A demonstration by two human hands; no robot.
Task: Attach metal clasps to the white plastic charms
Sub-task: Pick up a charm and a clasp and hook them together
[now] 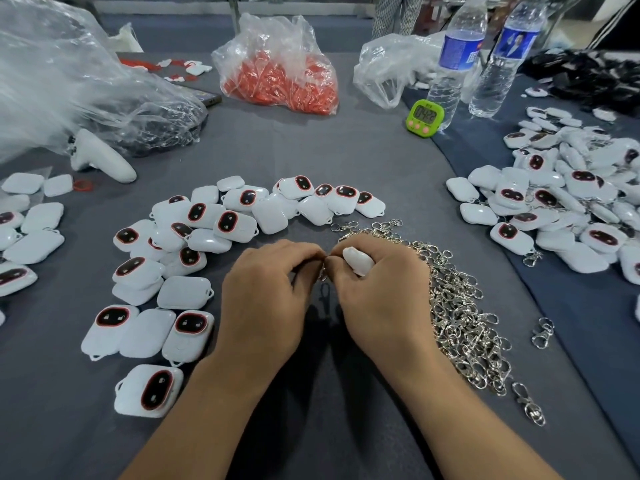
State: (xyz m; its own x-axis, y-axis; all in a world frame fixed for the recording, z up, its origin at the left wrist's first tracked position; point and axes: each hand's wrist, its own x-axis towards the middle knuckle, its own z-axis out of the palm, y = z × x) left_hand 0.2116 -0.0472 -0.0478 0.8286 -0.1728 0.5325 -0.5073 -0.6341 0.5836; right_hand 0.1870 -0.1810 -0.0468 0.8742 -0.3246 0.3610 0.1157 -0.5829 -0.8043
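My right hand (377, 289) grips a white plastic charm (358, 260), most of it hidden in the fist. My left hand (266, 289) meets it fingertip to fingertip and pinches a metal clasp (323, 274) that hangs down between the two hands. A heap of silver clasps (460, 313) lies just right of my right hand. Loose white charms with dark red-rimmed faces (194, 237) spread in an arc to the left and ahead of my hands. Another pile of charms (568, 206) lies at the right, several with clasps on them.
A green timer (424, 118) and two water bottles (457, 60) stand at the back right. A clear bag of red parts (280, 74) sits at the back middle, a large crumpled plastic bag (69, 81) at the back left, a white controller (100, 157) beside it.
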